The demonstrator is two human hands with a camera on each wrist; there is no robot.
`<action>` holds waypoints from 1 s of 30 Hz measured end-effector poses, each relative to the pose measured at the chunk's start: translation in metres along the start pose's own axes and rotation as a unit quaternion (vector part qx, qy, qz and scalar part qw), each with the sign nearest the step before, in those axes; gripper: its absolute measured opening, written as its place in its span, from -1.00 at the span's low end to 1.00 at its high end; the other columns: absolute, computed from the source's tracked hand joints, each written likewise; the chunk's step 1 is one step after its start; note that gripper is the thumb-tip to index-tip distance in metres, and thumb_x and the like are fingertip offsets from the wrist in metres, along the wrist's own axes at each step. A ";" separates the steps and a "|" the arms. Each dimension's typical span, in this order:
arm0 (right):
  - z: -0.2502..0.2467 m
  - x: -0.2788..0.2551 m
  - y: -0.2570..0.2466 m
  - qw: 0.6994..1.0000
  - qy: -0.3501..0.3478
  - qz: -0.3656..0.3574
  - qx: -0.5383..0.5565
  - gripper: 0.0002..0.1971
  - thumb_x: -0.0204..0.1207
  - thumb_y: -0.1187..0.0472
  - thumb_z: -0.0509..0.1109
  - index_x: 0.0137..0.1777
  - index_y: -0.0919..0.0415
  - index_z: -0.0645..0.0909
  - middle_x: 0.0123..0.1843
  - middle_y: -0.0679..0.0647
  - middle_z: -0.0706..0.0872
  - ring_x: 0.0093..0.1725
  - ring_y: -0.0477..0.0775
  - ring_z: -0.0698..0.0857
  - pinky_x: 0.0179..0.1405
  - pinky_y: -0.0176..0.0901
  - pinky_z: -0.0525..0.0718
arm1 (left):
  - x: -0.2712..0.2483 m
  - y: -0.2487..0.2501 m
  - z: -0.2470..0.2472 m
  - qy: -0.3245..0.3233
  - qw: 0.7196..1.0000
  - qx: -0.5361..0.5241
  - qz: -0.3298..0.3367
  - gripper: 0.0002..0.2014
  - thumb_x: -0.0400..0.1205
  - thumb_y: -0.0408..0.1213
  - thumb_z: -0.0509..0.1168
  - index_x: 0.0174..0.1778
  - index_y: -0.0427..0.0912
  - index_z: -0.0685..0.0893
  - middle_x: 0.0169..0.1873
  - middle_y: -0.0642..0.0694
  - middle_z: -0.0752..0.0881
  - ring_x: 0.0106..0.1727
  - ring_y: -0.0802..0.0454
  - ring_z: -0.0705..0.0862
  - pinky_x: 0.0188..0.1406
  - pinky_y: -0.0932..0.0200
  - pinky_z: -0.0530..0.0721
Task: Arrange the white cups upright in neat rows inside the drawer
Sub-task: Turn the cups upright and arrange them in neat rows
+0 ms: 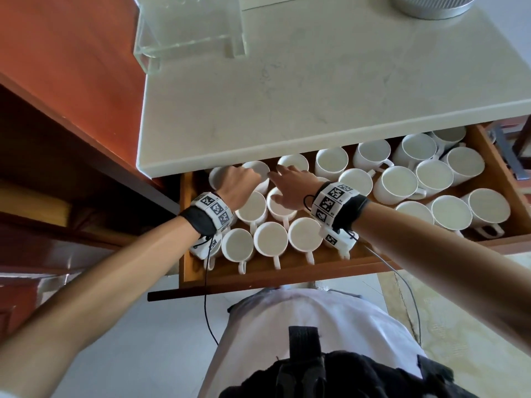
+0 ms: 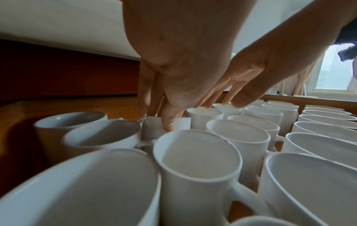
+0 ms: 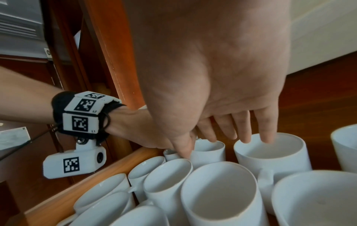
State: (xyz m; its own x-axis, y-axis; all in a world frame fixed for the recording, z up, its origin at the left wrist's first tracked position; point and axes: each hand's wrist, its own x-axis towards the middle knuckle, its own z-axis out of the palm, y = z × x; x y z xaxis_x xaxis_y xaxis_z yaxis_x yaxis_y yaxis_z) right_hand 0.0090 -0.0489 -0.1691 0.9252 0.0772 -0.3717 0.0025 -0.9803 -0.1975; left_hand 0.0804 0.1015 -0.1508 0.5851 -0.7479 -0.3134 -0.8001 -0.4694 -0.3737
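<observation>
**Deep at the back-left of the drawer, both hands work on one cup**

Under the overhang of the counter (image 1: 316, 90), the left hand (image 1: 237, 183) has its fingers curled over a white cup (image 1: 258, 173) in the back row of the drawer (image 1: 258, 275), thumb down its near wall. The right hand (image 1: 290, 186) comes in just beside it, fingers spread and straight, tips at the rims of neighbouring cups and gripping nothing.

Cups near the front-left already stand in tidy lines, handles toward the person; those to the right (image 1: 402, 185) sit looser, upright but staggered. The task looks roughly half done.

To do this step well, he should probably lift the held cup clear of its neighbours rather than drag it, since the rims are packed close and would knock, and let the open right hand steady the adjoining cups.

From the left wrist, the thumb (image 2: 170, 122) shows pressed against the cup's wall (image 2: 152, 126), which the head view hides behind the knuckles. From the right wrist, fingertips (image 3: 267, 137) dip over an open cup (image 3: 270, 152) without closing. Only the head view shows the whole layout.
</observation>
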 end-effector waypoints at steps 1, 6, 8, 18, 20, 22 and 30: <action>-0.001 0.002 0.000 1.000 0.008 -0.004 0.000 -0.43 0.68 -0.02 0.31 0.63 0.09 0.29 0.58 0.18 0.41 0.53 0.30 0.44 0.31 0.29 0.56 | -0.003 -0.001 0.000 0.005 1.000 0.001 -0.005 -0.80 0.70 -0.43 0.26 -0.11 -0.04 0.67 -0.08 -0.05 0.82 0.00 -0.12 0.84 -0.35 0.06 0.47; -0.001 0.013 0.000 0.998 0.048 -0.024 -0.044 -0.40 0.64 0.08 0.35 0.64 0.03 0.23 0.54 0.17 0.48 0.43 0.33 0.56 0.19 0.27 0.63 | -0.011 -0.012 0.010 0.040 0.999 0.012 0.021 -0.78 0.72 -0.43 0.20 0.04 -0.08 0.73 -0.05 -0.04 0.81 0.04 -0.10 0.84 -0.38 0.06 0.53; -0.002 0.016 -0.001 0.995 0.058 -0.037 -0.073 -0.45 0.65 0.13 0.33 0.61 0.02 0.29 0.47 0.17 0.55 0.35 0.32 0.64 0.10 0.22 0.66 | -0.014 -0.018 0.013 0.053 0.998 -0.003 0.039 -0.73 0.71 -0.46 0.17 0.08 -0.10 0.74 -0.02 -0.05 0.80 0.06 -0.13 0.83 -0.36 0.03 0.65; -0.003 0.033 -0.006 0.995 0.090 -0.021 -0.048 -0.73 0.65 0.25 0.32 0.29 0.08 0.70 0.07 0.19 0.79 0.07 0.34 0.77 -0.05 0.12 0.75 | -0.021 -0.034 0.017 0.136 0.982 -0.055 0.117 -0.75 0.34 -0.62 0.52 -0.35 -0.19 0.67 -0.44 -0.13 0.66 -0.41 -0.17 0.76 -0.68 0.16 0.50; -0.003 0.035 -0.004 0.994 0.094 -0.015 -0.048 -0.77 0.67 0.19 0.35 0.26 0.06 0.75 0.05 0.18 0.81 0.07 0.32 0.77 -0.07 0.04 0.71 | -0.019 -0.035 0.019 0.127 0.984 -0.048 0.117 -0.77 0.35 -0.59 0.53 -0.37 -0.19 0.68 -0.45 -0.12 0.68 -0.40 -0.16 0.75 -0.66 0.18 0.49; -0.001 0.037 -0.001 0.994 0.097 -0.015 -0.054 -0.78 0.68 0.10 0.38 0.23 0.04 0.78 0.03 0.17 0.81 0.06 0.31 0.77 -0.11 0.00 0.65 | -0.017 -0.034 0.021 0.105 0.987 -0.053 0.106 -0.85 0.46 -0.56 0.45 -0.29 -0.22 0.73 -0.37 -0.15 0.73 -0.28 -0.19 0.78 -0.58 0.11 0.53; 0.014 0.040 -0.008 0.992 0.113 0.020 -0.056 -0.67 0.69 -0.05 0.38 0.26 0.17 0.73 0.12 0.21 0.78 0.07 0.30 0.77 -0.15 -0.02 0.49 | -0.016 -0.032 0.032 0.075 0.988 -0.132 0.025 -0.83 0.55 -0.50 0.37 -0.04 -0.22 0.81 -0.12 -0.20 0.80 0.00 -0.28 0.79 -0.10 -0.14 0.77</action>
State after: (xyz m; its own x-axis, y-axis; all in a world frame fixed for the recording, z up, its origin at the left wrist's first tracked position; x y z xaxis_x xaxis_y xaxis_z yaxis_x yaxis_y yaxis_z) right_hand 0.0410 -0.0357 -0.1955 0.9867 0.0072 -0.1622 -0.0057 -0.9969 -0.0790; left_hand 0.1010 0.1440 -0.1619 0.5330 -0.8257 -0.1846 -0.8461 -0.5205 -0.1145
